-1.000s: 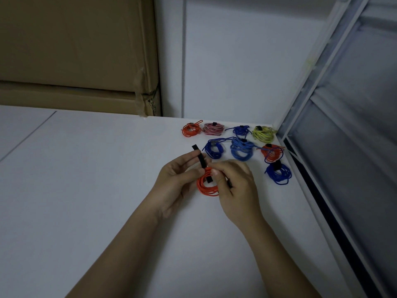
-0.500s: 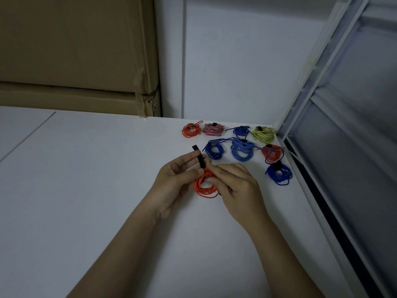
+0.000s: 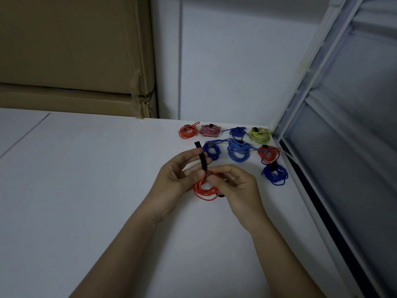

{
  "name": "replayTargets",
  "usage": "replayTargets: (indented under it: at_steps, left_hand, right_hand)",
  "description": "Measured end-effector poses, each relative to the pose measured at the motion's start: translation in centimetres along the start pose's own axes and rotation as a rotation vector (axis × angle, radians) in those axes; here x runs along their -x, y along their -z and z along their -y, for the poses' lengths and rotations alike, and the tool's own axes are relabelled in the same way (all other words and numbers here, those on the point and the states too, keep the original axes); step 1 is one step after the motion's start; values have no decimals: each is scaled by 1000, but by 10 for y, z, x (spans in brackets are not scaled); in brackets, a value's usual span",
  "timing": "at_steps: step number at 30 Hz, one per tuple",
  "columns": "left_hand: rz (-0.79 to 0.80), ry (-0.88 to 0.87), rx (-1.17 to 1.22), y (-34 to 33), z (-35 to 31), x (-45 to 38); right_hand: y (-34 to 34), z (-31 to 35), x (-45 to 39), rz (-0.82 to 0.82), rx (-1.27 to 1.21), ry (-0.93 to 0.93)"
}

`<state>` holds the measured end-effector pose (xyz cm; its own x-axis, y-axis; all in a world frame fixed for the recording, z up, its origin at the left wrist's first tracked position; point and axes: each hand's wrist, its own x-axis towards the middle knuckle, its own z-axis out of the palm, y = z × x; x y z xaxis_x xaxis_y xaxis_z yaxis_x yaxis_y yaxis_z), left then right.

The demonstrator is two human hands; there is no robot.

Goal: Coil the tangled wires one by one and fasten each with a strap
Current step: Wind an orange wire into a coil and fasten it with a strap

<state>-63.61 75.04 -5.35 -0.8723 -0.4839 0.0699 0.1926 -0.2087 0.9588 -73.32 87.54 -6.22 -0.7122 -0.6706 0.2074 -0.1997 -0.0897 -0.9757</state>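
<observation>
Strap (image 3: 201, 155) higher; eight coils (image 3: 238, 150) beyond

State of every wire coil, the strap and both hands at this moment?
Orange coil in hand: coiled, not yet fastened.
Black strap: free end sticking up, unwrapped.
Left hand: pinches strap and coil.
Right hand: grips coil.
Eight coils at the table corner: lying on the table; straps visible on most.
</observation>
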Motion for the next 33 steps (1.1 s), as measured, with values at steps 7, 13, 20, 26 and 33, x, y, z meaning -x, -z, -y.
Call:
replayTargets:
  at_steps: [7,13,20,26,33]
  left_hand:
    - [21,-33,-7,-2,-1,2]
    - [15,-70,-44,-5,-1,3]
    - [-25,-115,-71,-7,1,4]
    - [-53,-128,-104,-6,-1,4]
    - [-57,-105,-118,-7,-4,5]
  right_hand:
    - [-3,1,2,-31,-143,-111]
    - [-8,-2,1,-91,-268,-185]
    - [-9,1,2,-73,-155,-27]
    - [-2,-11,-1,4,254,214]
    - [3,-14,-4,25,454,302]
